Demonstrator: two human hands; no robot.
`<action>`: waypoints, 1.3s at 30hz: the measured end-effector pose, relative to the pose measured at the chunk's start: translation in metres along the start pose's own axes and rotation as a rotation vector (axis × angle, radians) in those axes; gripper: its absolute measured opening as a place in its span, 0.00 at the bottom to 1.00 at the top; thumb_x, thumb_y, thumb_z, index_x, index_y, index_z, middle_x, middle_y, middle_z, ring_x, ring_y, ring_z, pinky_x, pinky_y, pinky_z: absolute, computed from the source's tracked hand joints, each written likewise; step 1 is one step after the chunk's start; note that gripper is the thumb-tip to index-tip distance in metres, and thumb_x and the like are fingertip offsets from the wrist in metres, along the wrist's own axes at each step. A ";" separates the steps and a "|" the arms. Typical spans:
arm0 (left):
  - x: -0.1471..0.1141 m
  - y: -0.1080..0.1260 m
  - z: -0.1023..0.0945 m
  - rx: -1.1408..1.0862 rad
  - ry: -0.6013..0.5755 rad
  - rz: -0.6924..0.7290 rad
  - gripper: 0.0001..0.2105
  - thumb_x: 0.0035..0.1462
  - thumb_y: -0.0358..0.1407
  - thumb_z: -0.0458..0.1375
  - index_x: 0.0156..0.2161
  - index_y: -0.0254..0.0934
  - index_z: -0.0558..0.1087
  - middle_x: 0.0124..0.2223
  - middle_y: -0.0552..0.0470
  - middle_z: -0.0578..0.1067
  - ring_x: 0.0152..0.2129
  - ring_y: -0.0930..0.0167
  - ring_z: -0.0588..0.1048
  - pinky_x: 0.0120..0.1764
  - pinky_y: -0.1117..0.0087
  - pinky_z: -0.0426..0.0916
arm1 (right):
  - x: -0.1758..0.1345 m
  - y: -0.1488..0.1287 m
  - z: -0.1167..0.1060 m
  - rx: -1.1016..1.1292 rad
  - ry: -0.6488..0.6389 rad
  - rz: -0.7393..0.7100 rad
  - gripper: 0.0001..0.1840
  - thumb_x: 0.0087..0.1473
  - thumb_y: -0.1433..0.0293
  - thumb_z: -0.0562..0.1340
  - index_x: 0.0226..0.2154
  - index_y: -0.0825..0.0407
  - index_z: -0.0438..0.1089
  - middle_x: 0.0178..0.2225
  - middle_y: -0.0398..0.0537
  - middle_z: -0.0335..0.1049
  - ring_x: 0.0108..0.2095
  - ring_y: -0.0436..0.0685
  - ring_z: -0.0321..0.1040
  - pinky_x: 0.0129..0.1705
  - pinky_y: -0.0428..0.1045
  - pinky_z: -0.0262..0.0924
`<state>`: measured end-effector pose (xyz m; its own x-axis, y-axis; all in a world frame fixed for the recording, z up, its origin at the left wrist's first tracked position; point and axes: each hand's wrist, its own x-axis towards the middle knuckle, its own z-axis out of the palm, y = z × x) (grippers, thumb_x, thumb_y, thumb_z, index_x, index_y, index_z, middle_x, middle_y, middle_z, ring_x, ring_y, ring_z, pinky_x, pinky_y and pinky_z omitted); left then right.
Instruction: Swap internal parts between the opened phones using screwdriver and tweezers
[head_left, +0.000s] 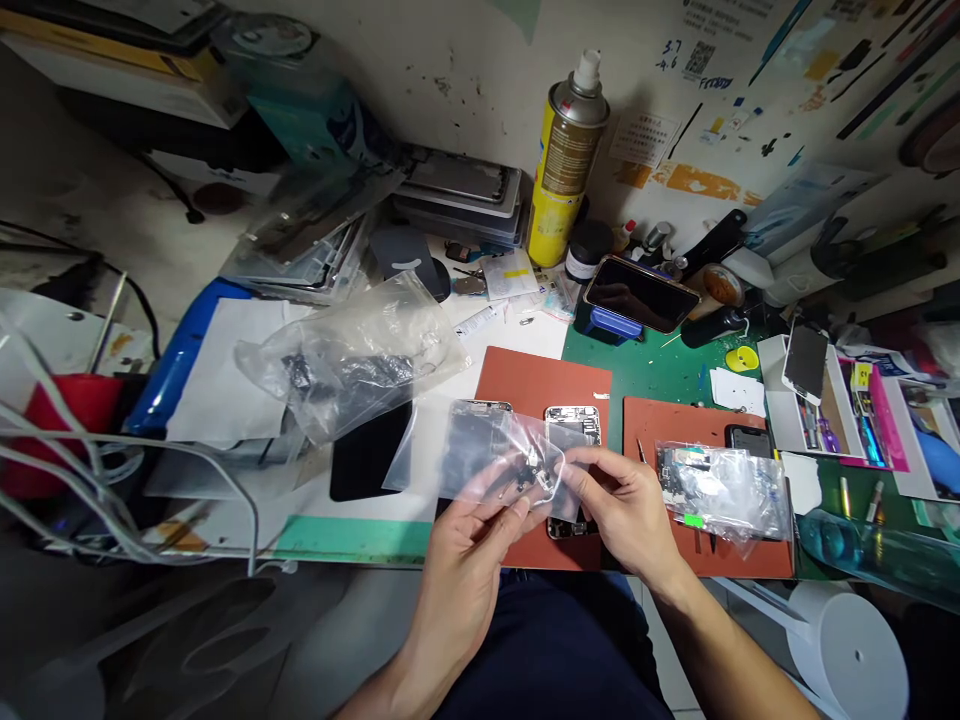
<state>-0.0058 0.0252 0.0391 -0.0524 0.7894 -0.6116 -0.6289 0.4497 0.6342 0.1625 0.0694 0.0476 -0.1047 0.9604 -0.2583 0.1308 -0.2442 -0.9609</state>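
Between my two hands is a clear plastic bag [517,445] with small dark and metallic phone parts inside. My left hand [476,530] pinches its lower side, thumb on top. At the bag's right edge, the thumb and fingers of my right hand [619,500] close on the plastic. Beneath the bag, an opened phone housing [574,415] lies on a reddish-brown mat [517,375], partly covered by the bag and my right hand. Another phone-sized piece [480,408] shows through the plastic on the left.
Left of the mat lie a crumpled clear bag [360,350] and a black phone screen [367,460]. A phone [641,293] rests on a blue stand behind. A yellow spray can [566,165] stands at the wall. Bagged parts [724,490] sit on a second mat at right.
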 end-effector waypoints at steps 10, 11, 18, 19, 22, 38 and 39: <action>0.000 0.000 0.001 -0.011 0.016 0.002 0.28 0.50 0.38 0.79 0.56 0.39 0.81 0.51 0.44 0.87 0.49 0.56 0.86 0.55 0.54 0.82 | -0.005 0.008 -0.004 -0.031 0.029 -0.056 0.11 0.66 0.62 0.68 0.48 0.44 0.85 0.30 0.43 0.80 0.24 0.50 0.69 0.26 0.46 0.66; 0.000 0.000 0.000 -0.008 0.023 -0.003 0.29 0.49 0.38 0.79 0.57 0.39 0.81 0.51 0.45 0.87 0.49 0.56 0.86 0.55 0.54 0.82 | -0.006 0.008 -0.005 -0.019 0.032 -0.059 0.12 0.66 0.62 0.68 0.48 0.44 0.85 0.30 0.43 0.80 0.24 0.50 0.69 0.26 0.45 0.66; 0.001 -0.001 -0.002 0.002 0.036 -0.043 0.33 0.49 0.38 0.79 0.60 0.39 0.78 0.50 0.44 0.87 0.48 0.56 0.86 0.55 0.55 0.82 | -0.007 0.006 -0.004 0.041 0.108 -0.028 0.11 0.67 0.62 0.68 0.47 0.45 0.85 0.24 0.41 0.77 0.22 0.49 0.69 0.26 0.44 0.67; 0.001 -0.001 -0.002 -0.001 0.038 -0.047 0.33 0.49 0.38 0.79 0.60 0.38 0.78 0.50 0.44 0.87 0.49 0.56 0.86 0.55 0.54 0.82 | -0.008 0.006 -0.003 0.060 0.109 -0.019 0.10 0.66 0.62 0.68 0.46 0.46 0.84 0.24 0.42 0.77 0.23 0.50 0.70 0.26 0.45 0.68; 0.000 -0.001 -0.001 -0.006 0.046 -0.064 0.36 0.48 0.38 0.80 0.62 0.38 0.76 0.50 0.43 0.87 0.49 0.56 0.86 0.56 0.53 0.82 | -0.009 0.004 -0.001 0.096 0.115 0.002 0.10 0.65 0.61 0.69 0.45 0.47 0.84 0.25 0.42 0.77 0.24 0.51 0.71 0.27 0.46 0.69; -0.005 0.002 -0.002 0.002 0.050 -0.095 0.42 0.48 0.39 0.80 0.68 0.38 0.72 0.52 0.40 0.86 0.53 0.54 0.84 0.51 0.61 0.83 | -0.013 -0.004 -0.001 0.200 0.083 0.100 0.15 0.64 0.55 0.70 0.43 0.49 0.81 0.30 0.44 0.76 0.27 0.52 0.71 0.31 0.47 0.69; -0.005 0.002 -0.001 0.000 0.047 -0.095 0.42 0.48 0.39 0.80 0.67 0.38 0.72 0.52 0.40 0.86 0.53 0.54 0.84 0.51 0.61 0.83 | -0.015 -0.005 -0.001 0.185 0.076 0.099 0.15 0.65 0.55 0.69 0.44 0.48 0.82 0.31 0.45 0.77 0.27 0.52 0.71 0.32 0.48 0.70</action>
<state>-0.0077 0.0217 0.0430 -0.0293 0.7228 -0.6905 -0.6326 0.5214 0.5727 0.1640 0.0563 0.0564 -0.0247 0.9362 -0.3507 -0.0475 -0.3515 -0.9350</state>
